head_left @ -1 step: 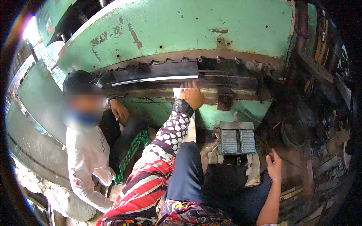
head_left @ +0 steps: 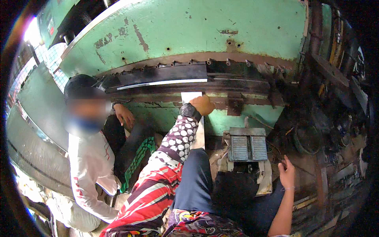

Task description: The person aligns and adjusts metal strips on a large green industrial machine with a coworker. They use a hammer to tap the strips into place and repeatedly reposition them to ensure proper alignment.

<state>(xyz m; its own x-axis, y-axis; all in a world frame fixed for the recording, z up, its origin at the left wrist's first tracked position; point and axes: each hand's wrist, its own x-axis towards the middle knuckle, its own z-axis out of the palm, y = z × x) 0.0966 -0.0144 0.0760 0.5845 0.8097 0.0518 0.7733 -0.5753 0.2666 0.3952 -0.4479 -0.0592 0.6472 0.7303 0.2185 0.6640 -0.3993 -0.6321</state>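
Note:
My left hand [head_left: 202, 105], in a dark patterned sleeve with a black cuff, is at the lower front edge of a green machine [head_left: 221, 120]. Its fingers are curled at the edge of a pale metal strip [head_left: 191, 96], and some of them are hidden. The strip runs down behind my forearm towards my knee. Above it, a long bright metal piece [head_left: 164, 83] lies along the machine's dark slot. My right hand [head_left: 287, 173] rests by my right knee, fingers apart and holding nothing.
A co-worker in a white top [head_left: 89, 170] sits close on my left, one hand [head_left: 125, 115] hanging near the machine. A foot control with two ribbed plates [head_left: 248, 148] stands before me. Dark clutter and a round container [head_left: 308, 138] are at the right.
My left hand's fingers were stretched up towards the slot; they are now drawn back and curled at the strip. My right hand has not moved.

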